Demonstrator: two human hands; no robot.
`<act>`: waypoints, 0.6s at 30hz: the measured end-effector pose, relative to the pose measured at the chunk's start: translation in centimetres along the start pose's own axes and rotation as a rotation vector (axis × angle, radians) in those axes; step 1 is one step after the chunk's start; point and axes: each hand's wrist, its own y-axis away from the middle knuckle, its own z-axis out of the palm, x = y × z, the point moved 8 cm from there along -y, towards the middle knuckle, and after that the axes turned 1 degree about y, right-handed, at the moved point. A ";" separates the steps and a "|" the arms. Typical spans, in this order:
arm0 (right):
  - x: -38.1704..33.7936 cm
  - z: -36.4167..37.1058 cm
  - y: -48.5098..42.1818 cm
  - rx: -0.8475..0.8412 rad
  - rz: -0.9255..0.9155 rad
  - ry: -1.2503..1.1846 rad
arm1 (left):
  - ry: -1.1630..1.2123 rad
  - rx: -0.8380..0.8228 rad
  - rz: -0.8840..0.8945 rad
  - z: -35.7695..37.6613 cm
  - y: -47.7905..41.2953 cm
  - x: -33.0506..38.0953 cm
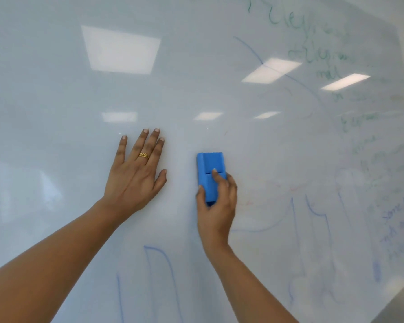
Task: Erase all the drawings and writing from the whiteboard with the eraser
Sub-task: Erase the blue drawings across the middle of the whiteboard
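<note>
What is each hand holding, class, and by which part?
The right hand grips the blue eraser by its lower end; the left hand holds nothing, resting flat on the whiteboard.

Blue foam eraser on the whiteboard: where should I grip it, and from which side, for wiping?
Take the blue rectangular foam eraser across its long side edges at the lower half, coming from below, as the right hand does: thumb on the left edge, forefinger on the raised back. It stands upright against the glossy whiteboard, so this probably keeps its face flat.
</note>
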 end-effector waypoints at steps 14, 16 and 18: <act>7.4 -5.4 -2.9 0.061 -0.055 0.112 | -0.013 0.018 0.001 1.0 -1.5 2.7; 9.8 -7.4 -4.8 0.125 0.012 0.129 | -0.022 0.021 -0.006 1.1 -1.5 2.8; 11.7 -8.6 -6.3 0.138 0.102 0.118 | -0.033 0.018 -0.007 1.2 -1.4 2.8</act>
